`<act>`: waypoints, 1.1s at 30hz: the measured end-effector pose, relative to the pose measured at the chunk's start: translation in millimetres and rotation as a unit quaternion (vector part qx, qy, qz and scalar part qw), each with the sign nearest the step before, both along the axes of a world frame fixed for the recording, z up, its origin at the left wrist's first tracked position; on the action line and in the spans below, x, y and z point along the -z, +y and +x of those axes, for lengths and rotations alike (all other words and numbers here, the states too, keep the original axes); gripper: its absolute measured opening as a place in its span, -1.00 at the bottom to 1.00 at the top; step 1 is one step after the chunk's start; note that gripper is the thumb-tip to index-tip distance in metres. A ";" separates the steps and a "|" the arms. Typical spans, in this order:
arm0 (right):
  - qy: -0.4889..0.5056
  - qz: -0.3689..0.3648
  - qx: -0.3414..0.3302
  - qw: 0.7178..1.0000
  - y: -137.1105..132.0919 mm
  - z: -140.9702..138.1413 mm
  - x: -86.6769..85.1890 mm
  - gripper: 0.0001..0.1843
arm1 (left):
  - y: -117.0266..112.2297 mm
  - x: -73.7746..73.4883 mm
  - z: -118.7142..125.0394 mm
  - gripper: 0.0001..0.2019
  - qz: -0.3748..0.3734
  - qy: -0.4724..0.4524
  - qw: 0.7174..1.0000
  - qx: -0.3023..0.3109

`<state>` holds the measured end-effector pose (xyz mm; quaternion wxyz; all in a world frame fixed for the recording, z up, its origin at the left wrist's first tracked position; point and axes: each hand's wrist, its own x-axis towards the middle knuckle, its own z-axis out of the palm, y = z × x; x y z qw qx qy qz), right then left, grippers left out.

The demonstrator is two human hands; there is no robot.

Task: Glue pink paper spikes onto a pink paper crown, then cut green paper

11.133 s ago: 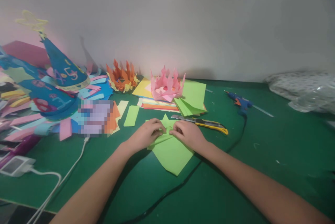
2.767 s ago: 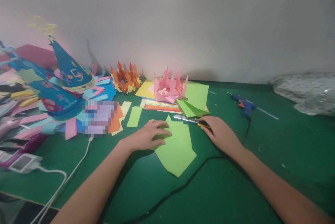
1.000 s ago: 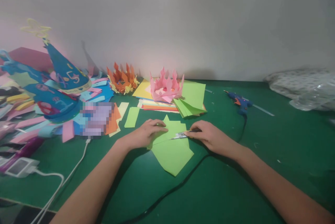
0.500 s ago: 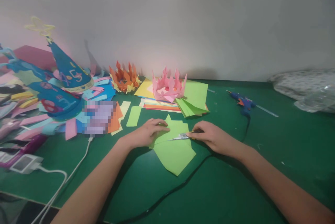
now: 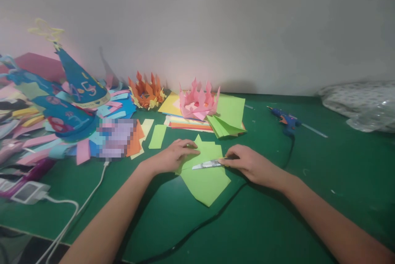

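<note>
Light green paper (image 5: pixel 206 188), cut to an irregular outline with a pointed tip at the top, lies flat in front of me. My left hand (image 5: pixel 175 156) rests on its left side, fingers stretched out and pressing down. From the right, my right hand (image 5: pixel 247 161) is closed around a utility knife (image 5: pixel 208 164), whose handle is mostly hidden by the fingers. The metal blade extends leftward over the middle of the paper, close to the left fingertips. Whether the edge touches the paper I cannot tell.
Behind the hands, a pink paper crown (image 5: pixel 199 105) and an orange crown (image 5: pixel 146 91) stand by stacked coloured paper (image 5: pixel 231 110). A glue gun (image 5: pixel 284 118) lies right, its black cord (image 5: pixel 197 231) crossing the table. Blue cone hats (image 5: pixel 82 77), paper strips and white cables (image 5: pixel 92 190) fill the left.
The knife's blade has turned and shifted slightly left, showing more of its flat side. My right hand has moved a little with it; my left hand and the paper stay put.
</note>
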<state>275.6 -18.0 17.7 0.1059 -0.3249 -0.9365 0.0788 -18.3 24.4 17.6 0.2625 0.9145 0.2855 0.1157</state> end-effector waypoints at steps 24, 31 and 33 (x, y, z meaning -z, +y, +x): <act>0.008 0.036 0.033 0.999 -3.1 -19.0 5.7 -0.58 | -0.6 -0.9 0.2 -0.73 -0.026 -0.031 0.999 -0.017; 0.009 0.026 0.013 1.000 -3.8 -16.5 4.5 -0.59 | -0.3 0.2 0.0 -0.72 -0.022 -0.037 0.999 -0.016; 0.001 0.027 0.017 0.999 -4.4 -18.3 5.0 -0.58 | -0.2 -0.6 0.4 -0.72 -0.020 -0.038 0.999 -0.015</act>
